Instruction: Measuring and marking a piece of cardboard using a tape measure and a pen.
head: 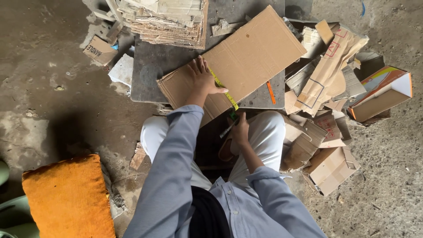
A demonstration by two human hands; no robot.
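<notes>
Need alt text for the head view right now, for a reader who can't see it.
Seen from above, a seated person's left hand presses a yellow measuring tape onto a flat cardboard sheet on a dark work slab, while the right hand holds the tape's lower end. Cardboard scraps lie beside it.

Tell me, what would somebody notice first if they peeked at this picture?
Probably the big brown cardboard sheet lying slantwise on the dark slab in the middle, with the left hand pressing a yellow measuring tape flat on it. The right hand holds the tape's other end just below the sheet's edge. Next, the bright orange cushion at bottom left and the heap of cardboard scraps on the right.
</notes>
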